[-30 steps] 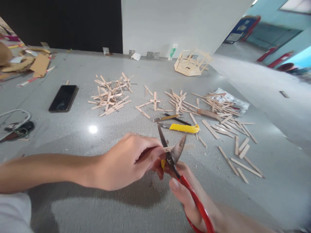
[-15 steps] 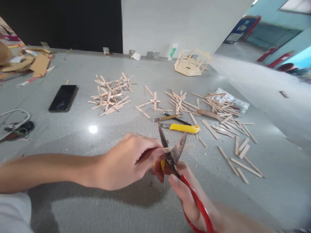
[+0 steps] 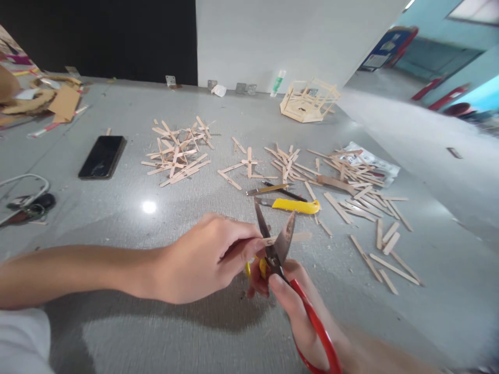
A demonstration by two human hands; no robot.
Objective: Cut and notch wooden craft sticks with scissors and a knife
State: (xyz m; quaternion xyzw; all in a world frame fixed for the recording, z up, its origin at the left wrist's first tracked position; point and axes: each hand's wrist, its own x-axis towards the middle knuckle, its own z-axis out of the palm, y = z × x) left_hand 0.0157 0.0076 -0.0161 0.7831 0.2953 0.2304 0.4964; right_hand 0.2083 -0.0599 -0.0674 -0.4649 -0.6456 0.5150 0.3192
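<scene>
Stick [image 3: 300,237] sits between the parted blades of the scissors [image 3: 275,262], one end pinched in the left hand [image 3: 195,262], the right hand [image 3: 298,309] curled round the handles, the cutter [image 3: 296,206] just beyond and a frame [image 3: 307,115] far behind.

Out across the grey tabletop [image 3: 97,215] it all lay, a yellow cutter [image 3: 296,206] just beyond the grip and two slim tools [image 3: 268,190] right behind it! Farther out and to the left of the grip came a tangled heap of crossed sticks [image 3: 174,160] and then a dark phone [image 3: 102,157], while out to the right loose sticks [image 3: 337,208] sprawled toward a plastic packet [image 3: 384,165]. Farthest beyond the grip sat a small wooden frame [image 3: 298,111] beside a green-and-white tube [image 3: 278,83], a crumpled white scrap [image 3: 219,91] farther left.
</scene>
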